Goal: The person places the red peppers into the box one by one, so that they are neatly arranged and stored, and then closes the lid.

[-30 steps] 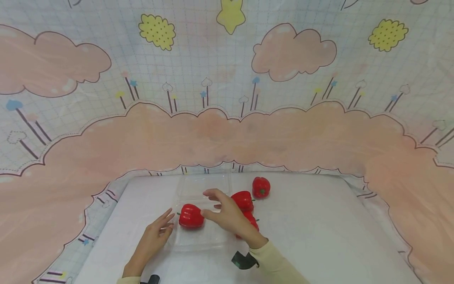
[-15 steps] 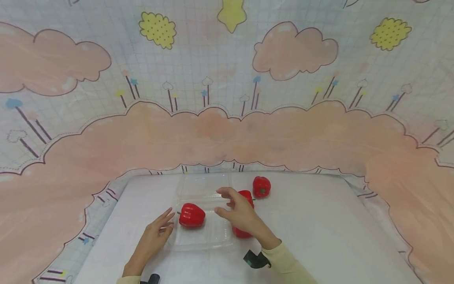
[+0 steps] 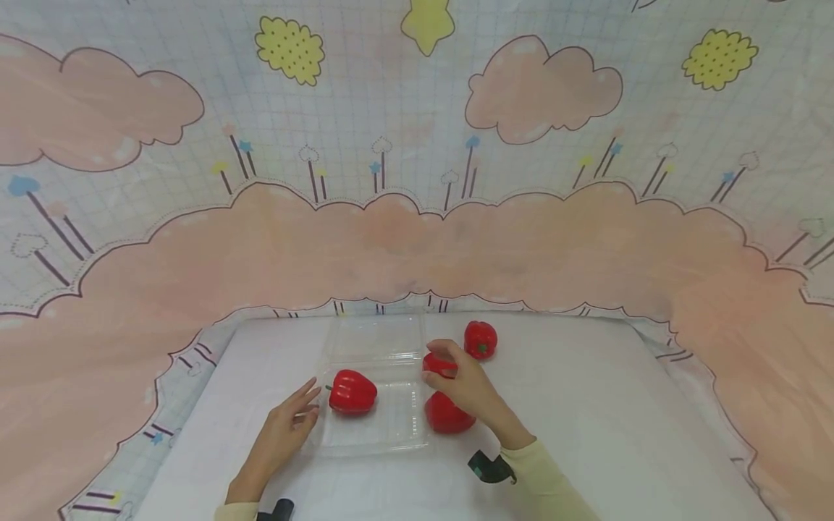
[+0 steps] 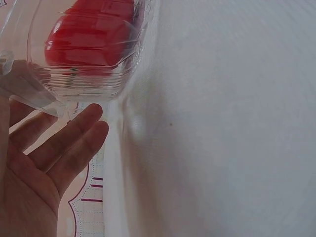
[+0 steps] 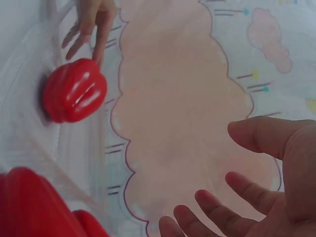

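A red bell pepper (image 3: 352,393) lies on its side in the left part of a clear plastic clamshell box (image 3: 391,434), whose lid (image 3: 374,339) is folded back. My left hand (image 3: 279,434) stays at the box's left side with fingers extended; in the left wrist view its fingertips (image 4: 94,113) are just by the box wall, and contact is unclear. My right hand (image 3: 472,387), thumb and fingers spread, hovers around a second bell pepper (image 3: 438,365) right of the box, partly hiding it. Nothing is held in the right wrist view, where that hand (image 5: 247,207) is spread apart.
Another bell pepper (image 3: 448,414) sits beside the box, beneath my right wrist. Farther back stands one more pepper (image 3: 481,340), stem toward me. White cloth covers the table (image 3: 586,405), and a patterned curtain (image 3: 417,253) rises behind it.
My right hand has moved right, away from the pepper in the box, to the pepper just right of the box. The left hand has stayed put.
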`<state>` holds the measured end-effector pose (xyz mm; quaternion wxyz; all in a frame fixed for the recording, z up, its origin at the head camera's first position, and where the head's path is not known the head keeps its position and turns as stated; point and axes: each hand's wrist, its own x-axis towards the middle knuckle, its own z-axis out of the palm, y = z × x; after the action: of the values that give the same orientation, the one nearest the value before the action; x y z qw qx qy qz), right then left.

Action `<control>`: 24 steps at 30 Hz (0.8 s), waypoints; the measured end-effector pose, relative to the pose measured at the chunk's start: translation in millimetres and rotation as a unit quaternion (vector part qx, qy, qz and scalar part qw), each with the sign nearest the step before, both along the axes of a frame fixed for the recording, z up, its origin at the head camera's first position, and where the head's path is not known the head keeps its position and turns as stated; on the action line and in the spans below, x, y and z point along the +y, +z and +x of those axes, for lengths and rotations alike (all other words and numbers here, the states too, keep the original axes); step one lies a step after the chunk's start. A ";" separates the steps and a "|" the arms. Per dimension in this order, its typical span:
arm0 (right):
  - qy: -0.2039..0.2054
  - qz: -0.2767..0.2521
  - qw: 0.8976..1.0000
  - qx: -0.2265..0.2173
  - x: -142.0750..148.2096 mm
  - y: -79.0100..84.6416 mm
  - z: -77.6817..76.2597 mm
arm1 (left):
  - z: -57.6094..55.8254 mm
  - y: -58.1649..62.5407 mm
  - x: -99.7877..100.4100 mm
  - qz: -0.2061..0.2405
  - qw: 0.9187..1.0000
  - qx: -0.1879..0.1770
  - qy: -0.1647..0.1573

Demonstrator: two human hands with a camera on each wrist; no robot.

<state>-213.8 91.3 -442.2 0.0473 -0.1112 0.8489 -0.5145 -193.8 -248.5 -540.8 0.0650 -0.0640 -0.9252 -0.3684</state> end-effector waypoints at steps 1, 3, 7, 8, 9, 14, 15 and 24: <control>-0.005 0.001 1.000 -0.001 2.2 -1.8 -0.8 | -0.1 0.2 0.1 0.000 1.000 0.000 0.000; -0.016 0.003 1.000 -0.005 6.0 -5.2 -2.4 | -0.2 0.7 0.3 0.001 1.000 -0.001 -0.001; -0.034 0.010 0.999 -0.009 12.0 -12.4 -6.1 | -0.4 0.9 0.1 -0.004 1.000 -0.001 -0.001; -0.037 0.012 0.999 -0.009 13.4 -14.3 -7.0 | -0.4 0.7 0.0 -0.004 1.000 -0.001 -0.001; -0.039 0.014 0.999 -0.009 14.9 -16.2 -7.8 | -0.5 0.5 0.0 -0.005 1.000 0.001 -0.001; -0.052 0.022 0.998 -0.022 22.3 -26.5 -10.3 | -0.8 -0.5 -0.7 -0.008 1.000 0.006 -0.002; -0.054 0.024 0.998 -0.023 23.7 -28.6 -10.4 | -0.7 -0.5 -0.8 -0.008 1.000 0.007 -0.002; -0.060 0.030 0.997 -0.040 36.3 -44.6 -8.7 | -0.2 1.1 -0.3 -0.005 1.000 0.013 -0.005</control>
<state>-222.5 127.6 -486.8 0.0534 -0.0376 0.8664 -0.4951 -194.0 -248.8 -539.8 0.0744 -0.0739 -0.9256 -0.3637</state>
